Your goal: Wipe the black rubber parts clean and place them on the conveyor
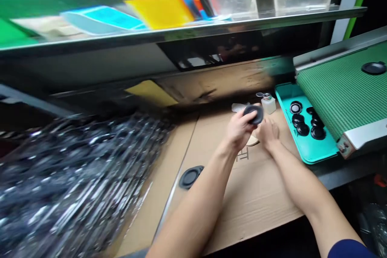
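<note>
L hand (240, 130) pinches black rubber disc (255, 114) by its rim, fingers & thumb wrapped round edge, holding it up, tilted, over far part of cardboard sheet (256, 193). R hand (269, 134) just beside it, fingers slightly spread, nothing visible in grip; can't tell if fingertips (262, 128) touch disc. Small white bottle (268, 104) w/ metal top stands just past the hands, near far edge of cardboard. Teal tray (305, 154) w/ six black discs sits to right, beside green belt (341, 84), which carries another disc (374, 67). Loose black ring (190, 177) lies on cardboard left of L forearm. Blurred heap of shiny parts (75, 177) fills left side. Firm rim pinch keeps disc steady, face unobstructed.
</note>
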Demonstrator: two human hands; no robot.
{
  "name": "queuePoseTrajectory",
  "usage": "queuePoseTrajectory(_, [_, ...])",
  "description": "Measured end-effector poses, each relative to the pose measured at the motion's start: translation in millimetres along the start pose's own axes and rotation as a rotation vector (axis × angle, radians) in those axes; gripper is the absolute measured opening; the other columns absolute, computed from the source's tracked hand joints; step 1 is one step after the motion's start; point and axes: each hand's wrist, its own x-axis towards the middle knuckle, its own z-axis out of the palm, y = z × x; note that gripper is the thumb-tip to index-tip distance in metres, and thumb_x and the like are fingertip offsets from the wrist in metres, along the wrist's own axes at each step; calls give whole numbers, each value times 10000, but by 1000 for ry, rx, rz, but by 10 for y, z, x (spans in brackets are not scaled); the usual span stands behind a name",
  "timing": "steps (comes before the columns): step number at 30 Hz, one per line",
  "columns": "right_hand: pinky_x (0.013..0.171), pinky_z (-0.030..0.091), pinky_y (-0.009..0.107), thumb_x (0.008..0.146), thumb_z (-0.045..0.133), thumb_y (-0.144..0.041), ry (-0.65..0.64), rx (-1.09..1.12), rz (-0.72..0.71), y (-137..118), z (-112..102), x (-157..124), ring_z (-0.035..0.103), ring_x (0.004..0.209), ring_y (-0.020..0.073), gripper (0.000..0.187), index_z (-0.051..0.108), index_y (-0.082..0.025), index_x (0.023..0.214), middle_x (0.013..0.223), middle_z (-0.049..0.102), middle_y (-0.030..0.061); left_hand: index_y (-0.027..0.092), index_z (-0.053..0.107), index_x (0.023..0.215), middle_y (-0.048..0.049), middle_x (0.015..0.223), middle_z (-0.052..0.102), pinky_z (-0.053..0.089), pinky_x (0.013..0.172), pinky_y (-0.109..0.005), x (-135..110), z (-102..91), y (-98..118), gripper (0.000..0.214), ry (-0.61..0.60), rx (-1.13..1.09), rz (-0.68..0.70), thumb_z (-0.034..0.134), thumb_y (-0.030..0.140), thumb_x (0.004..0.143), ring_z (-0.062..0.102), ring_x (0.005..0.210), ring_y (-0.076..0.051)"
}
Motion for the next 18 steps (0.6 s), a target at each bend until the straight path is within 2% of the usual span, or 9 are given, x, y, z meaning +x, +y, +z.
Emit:
queuePoseTrajectory(2, [1058, 428, 508, 1030, 473, -321, 103, -47, -58, -127, -1, -65, 491, 1305, 365, 371, 640, -140, 1308, 1481, 526, 223, 164, 748, 1003, -1, 789, 663, 300, 423, -182, -148, -647, -147, 293, 194, -145, -106, 747, 273, 732, 454, 535, -56])
queuePoseTrajectory(3, [1060, 412, 511, 1024, 481, -354, 139, -68, -126, -191, -6, -111, 470, 1316, 370, 395, 630, -158, 1333, 1528, 490, 208, 165, 741, 1009, 9, 772, 648, 286, 408, -180, -193, -889, -214, 285, 258, -203, -129, 720, 264, 742, 437, 519, -54])
queuePoseTrajectory(4, [1062, 398, 516, 1016, 496, -389, 144, -85, -209, -252, -8, -161, 462, 1314, 369, 413, 626, -184, 1351, 1545, 481, 188, 167, 734, 1012, 18, 759, 637, 282, 399, -180, -220, -1070, -271, 275, 310, -252, -140, 695, 249, 752, 432, 509, -55])
queuePoseTrajectory(6, [1061, 385, 522, 995, 526, -404, 59, -121, -336, -350, 3, -252, 495, 1262, 357, 401, 649, -219, 1330, 1451, 568, 168, 165, 719, 1016, 15, 773, 645, 373, 437, -187, -231, -1265, -351, 259, 357, -327, -159, 652, 221, 773, 508, 547, -71])
queuePoseTrajectory(8, [1069, 381, 517, 973, 543, -342, -52, -165, -344, -397, 24, -292, 536, 1195, 345, 349, 694, -219, 1262, 1282, 660, 164, 153, 704, 1007, -12, 845, 688, 506, 557, -225, -208, -1306, -394, 235, 340, -384, -186, 624, 204, 792, 623, 655, -105])
queuePoseTrajectory(10, [1083, 387, 491, 969, 532, -297, -74, -159, -293, -402, 40, -275, 557, 1160, 331, 347, 708, -209, 1254, 1205, 686, 158, 148, 688, 1000, -46, 937, 724, 564, 666, -267, -176, -1286, -427, 210, 309, -417, -214, 611, 196, 810, 692, 761, -140])
queuePoseTrajectory(14, [1096, 425, 425, 1012, 519, -383, 125, 49, -287, -444, 100, -256, 562, 1189, 295, 450, 641, -194, 1402, 1308, 649, 144, 155, 657, 926, -71, 901, 734, 584, 725, -292, -143, -1231, -512, 143, 284, -476, -234, 640, 293, 891, 711, 796, -172])
queuePoseTrajectory(16, [1095, 445, 414, 1014, 534, -409, 165, 133, -370, -510, 187, -324, 559, 1221, 288, 462, 645, -183, 1401, 1343, 622, 154, 153, 652, 888, -107, 896, 741, 607, 806, -353, -149, -1209, -536, 293, 220, -548, -246, 602, 434, 949, 726, 869, -226])
queuePoseTrajectory(18, [1084, 465, 423, 1018, 533, -400, 150, 159, -461, -570, 301, -398, 553, 1240, 290, 430, 672, -191, 1367, 1368, 601, 162, 141, 662, 892, -151, 941, 753, 608, 874, -405, -159, -1192, -527, 409, 162, -630, -283, 481, 487, 1011, 734, 939, -269])
